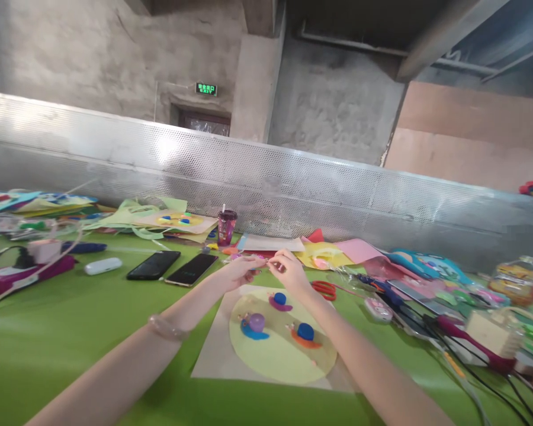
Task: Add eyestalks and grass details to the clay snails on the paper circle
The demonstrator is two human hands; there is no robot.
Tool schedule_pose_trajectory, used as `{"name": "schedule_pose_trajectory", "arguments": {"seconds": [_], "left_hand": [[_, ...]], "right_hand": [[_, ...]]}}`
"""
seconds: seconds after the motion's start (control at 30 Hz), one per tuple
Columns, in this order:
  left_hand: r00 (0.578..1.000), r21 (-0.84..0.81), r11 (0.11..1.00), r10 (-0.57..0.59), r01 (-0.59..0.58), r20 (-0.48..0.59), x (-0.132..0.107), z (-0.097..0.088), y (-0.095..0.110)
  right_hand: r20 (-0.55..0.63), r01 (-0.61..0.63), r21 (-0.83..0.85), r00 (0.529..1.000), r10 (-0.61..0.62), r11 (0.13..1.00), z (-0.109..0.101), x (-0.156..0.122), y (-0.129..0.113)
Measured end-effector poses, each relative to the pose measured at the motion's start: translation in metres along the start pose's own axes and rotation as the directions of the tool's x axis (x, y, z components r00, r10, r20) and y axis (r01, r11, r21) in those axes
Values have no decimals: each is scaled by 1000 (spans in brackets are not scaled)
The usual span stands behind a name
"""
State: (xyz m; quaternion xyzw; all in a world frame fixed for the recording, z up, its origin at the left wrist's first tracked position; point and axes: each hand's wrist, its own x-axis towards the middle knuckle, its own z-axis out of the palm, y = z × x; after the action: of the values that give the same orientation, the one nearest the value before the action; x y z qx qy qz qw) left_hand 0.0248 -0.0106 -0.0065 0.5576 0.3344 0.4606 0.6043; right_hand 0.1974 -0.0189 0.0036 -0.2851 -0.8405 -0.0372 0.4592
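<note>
A: What lies nearest, this side of the hands?

B: A paper sheet (215,358) with a yellow circle (275,362), carrying three small snails. The orange snail (306,341) is just beside the right forearm (359,349); if this arm sinks, I think it could rub the snail crooked.

A: And the hands?

B: The left hand (242,271) and the right hand (289,271) have their fingertips brought together, beyond the purple snail (281,306). Perhaps they pinch something tiny, but I cannot tell if they are clamped on it. A loose pinch might let it drop and be lost.

A: Farther away?

B: A phone (192,270) left of the left hand, and behind that hand a dark cup (227,229). A careless reach forward could tip the cup.
</note>
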Motion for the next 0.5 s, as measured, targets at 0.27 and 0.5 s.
{"name": "schedule_pose_trajectory", "arguments": {"seconds": [0.27,0.5], "left_hand": [[1000,-20,1000,-22,21,-4,-4,2,3],[1000,-12,1000,-1,1,17,-3,1,1]], "right_hand": [[12,3,19,1000,-3,1000,-2,-1,1],[18,6,7,1000,-7,1000,-1,-2,1]]}}
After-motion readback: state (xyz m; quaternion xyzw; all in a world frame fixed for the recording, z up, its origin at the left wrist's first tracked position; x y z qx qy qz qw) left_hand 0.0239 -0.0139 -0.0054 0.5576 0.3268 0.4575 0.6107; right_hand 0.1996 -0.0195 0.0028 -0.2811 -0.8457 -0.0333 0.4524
